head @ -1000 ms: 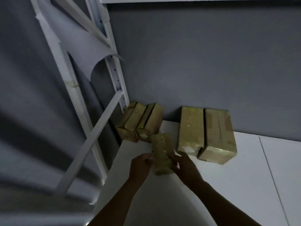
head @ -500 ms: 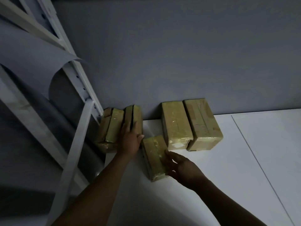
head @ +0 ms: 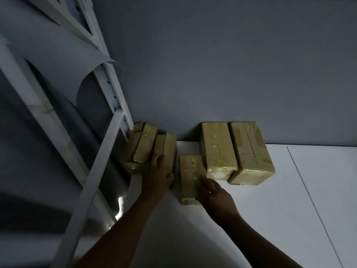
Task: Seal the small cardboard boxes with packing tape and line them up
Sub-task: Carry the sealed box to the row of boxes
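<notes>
Several tape-wrapped cardboard boxes lie on the white table (head: pixel 270 219) against the grey wall. Two narrow boxes (head: pixel 144 146) (head: pixel 167 147) stand on edge at the left by the rack post. My left hand (head: pixel 157 175) rests on the near end of the right one, fingers straight, thumb at its side. A small box (head: pixel 189 176) lies flat in the gap, its far corner touching a larger box (head: pixel 218 149). My right hand (head: pixel 212 192) touches the small box's right side with straight fingers. Another large box (head: pixel 251 151) sits rightmost.
A white metal rack frame (head: pixel 104 161) with a diagonal brace stands at the table's left edge. A grey sheet (head: pixel 87 78) curls off it above the boxes. A seam (head: pixel 309 190) crosses the table on the right.
A second ago both hands held the small box above the table. It now lies flat between the two groups; my left hand has gone to the left boxes, my right stays at its side.
</notes>
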Demonstrator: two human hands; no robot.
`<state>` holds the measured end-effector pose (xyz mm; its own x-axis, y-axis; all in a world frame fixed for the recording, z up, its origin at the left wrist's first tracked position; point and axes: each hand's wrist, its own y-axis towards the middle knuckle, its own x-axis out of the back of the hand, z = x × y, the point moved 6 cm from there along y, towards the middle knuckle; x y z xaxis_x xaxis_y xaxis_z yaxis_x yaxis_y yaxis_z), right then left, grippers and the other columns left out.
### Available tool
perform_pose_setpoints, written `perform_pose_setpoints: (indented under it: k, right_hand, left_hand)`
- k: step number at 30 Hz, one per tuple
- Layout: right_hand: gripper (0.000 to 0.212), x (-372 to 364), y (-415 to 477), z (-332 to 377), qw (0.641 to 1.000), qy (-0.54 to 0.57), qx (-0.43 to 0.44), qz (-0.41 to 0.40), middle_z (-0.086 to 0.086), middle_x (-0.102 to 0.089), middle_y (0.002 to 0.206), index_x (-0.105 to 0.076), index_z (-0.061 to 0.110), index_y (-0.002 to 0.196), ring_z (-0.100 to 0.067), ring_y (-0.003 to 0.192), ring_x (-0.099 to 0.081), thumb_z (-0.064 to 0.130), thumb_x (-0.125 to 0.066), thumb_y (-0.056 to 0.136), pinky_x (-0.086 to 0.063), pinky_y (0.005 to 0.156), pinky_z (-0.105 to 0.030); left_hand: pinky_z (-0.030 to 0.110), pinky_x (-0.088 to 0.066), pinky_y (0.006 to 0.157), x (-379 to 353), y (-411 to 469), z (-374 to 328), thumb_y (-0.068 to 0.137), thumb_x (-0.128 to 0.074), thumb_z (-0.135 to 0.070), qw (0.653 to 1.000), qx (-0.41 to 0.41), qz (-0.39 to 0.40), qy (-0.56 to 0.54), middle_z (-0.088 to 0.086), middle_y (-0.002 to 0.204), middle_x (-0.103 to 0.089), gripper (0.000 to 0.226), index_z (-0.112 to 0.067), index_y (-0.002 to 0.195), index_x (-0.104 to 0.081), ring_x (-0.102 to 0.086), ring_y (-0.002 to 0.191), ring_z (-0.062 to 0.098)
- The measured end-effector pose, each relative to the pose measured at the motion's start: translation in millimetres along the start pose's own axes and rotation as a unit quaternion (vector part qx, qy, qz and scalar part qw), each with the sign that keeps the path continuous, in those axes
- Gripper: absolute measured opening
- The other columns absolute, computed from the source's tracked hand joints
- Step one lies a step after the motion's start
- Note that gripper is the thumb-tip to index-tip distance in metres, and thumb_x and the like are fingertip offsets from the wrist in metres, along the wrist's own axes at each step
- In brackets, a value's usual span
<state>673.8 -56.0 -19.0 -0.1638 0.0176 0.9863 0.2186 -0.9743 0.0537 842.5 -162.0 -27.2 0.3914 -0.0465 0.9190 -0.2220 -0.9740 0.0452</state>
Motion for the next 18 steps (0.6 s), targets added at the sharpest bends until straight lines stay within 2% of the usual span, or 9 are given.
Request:
perform_pose_setpoints:
  k: [3, 6, 8, 10, 12, 15, 18]
  right_hand:
    - [0.064, -5, 21, 2, 1.000, -0.008, 0.011, 0.019, -0.012, -0.060, 0.124, -0.065, 0.017, 0.116, -0.033, 0.105, -0.063, 0.018, -0.088, 0.057, -0.058, 0.059, -0.032]
    - [0.068, -11, 37, 7, 0.997, 0.039, 0.017, 0.059, -0.007, -0.030, 0.151, -0.041, 0.028, 0.140, -0.034, 0.128, -0.043, 0.005, -0.063, 0.079, -0.054, 0.082, -0.039]
    - [0.067, -10, 46, 10, 0.997, 0.058, 0.015, 0.052, -0.005, -0.023, 0.154, -0.032, 0.031, 0.143, -0.030, 0.125, -0.044, 0.004, -0.051, 0.085, -0.052, 0.087, -0.037]
    - [0.060, -6, 56, 16, 0.997, 0.067, 0.015, 0.041, -0.006, -0.029, 0.150, -0.037, 0.029, 0.141, -0.030, 0.117, -0.050, 0.007, -0.050, 0.086, -0.052, 0.086, -0.037]
    - [0.054, -6, 62, 23, 0.996, 0.056, 0.035, 0.054, -0.006, -0.033, 0.146, -0.045, 0.025, 0.135, -0.032, 0.115, -0.048, 0.011, -0.055, 0.083, -0.051, 0.086, -0.039]
    - [0.049, -9, 57, 26, 0.996, 0.025, 0.068, 0.053, -0.007, -0.039, 0.134, -0.050, 0.024, 0.124, -0.030, 0.102, -0.053, 0.026, -0.060, 0.076, -0.053, 0.074, -0.035]
    - [0.044, -9, 44, 21, 0.997, 0.027, 0.059, 0.033, -0.006, -0.047, 0.123, -0.055, 0.023, 0.113, -0.028, 0.088, -0.058, 0.037, -0.059, 0.071, -0.052, 0.057, -0.030]
  left_hand:
    - [0.035, -0.044, 0.096, 5, -27, 6, 0.078, -0.059, -0.049, 0.999, 0.029, -0.003, 0.025, 0.009, 0.142, -0.033, 0.079, -0.017, 0.143, -0.029, -0.043, 0.122, 0.027]
    - [0.043, -0.039, 0.102, 12, -50, 19, 0.076, -0.061, -0.049, 0.992, 0.130, 0.007, -0.002, 0.013, 0.146, -0.028, 0.083, -0.018, 0.146, -0.028, -0.036, 0.129, 0.033]
    - [0.043, -0.042, 0.098, 15, -61, 28, 0.076, -0.050, -0.060, 0.990, 0.133, 0.002, 0.054, 0.012, 0.146, -0.028, 0.086, -0.019, 0.148, -0.023, -0.038, 0.126, 0.032]
    - [0.041, -0.044, 0.094, 9, -67, 48, 0.072, -0.033, -0.067, 0.984, 0.163, 0.007, 0.070, 0.011, 0.146, -0.029, 0.091, -0.018, 0.148, -0.019, -0.041, 0.121, 0.031]
    - [0.041, -0.040, 0.097, -5, -75, 70, 0.069, -0.022, -0.068, 0.981, 0.174, 0.040, 0.074, 0.011, 0.147, -0.027, 0.094, -0.018, 0.147, -0.019, -0.041, 0.121, 0.033]
    - [0.042, -0.042, 0.096, -7, -84, 78, 0.067, -0.032, -0.068, 0.980, 0.190, 0.045, 0.042, 0.011, 0.144, -0.030, 0.095, -0.017, 0.146, -0.020, -0.042, 0.118, 0.033]
    - [0.043, -0.037, 0.103, 5, -88, 60, 0.073, -0.028, -0.066, 0.982, 0.177, 0.054, 0.030, 0.014, 0.150, -0.021, 0.093, -0.014, 0.149, -0.014, -0.036, 0.127, 0.037]
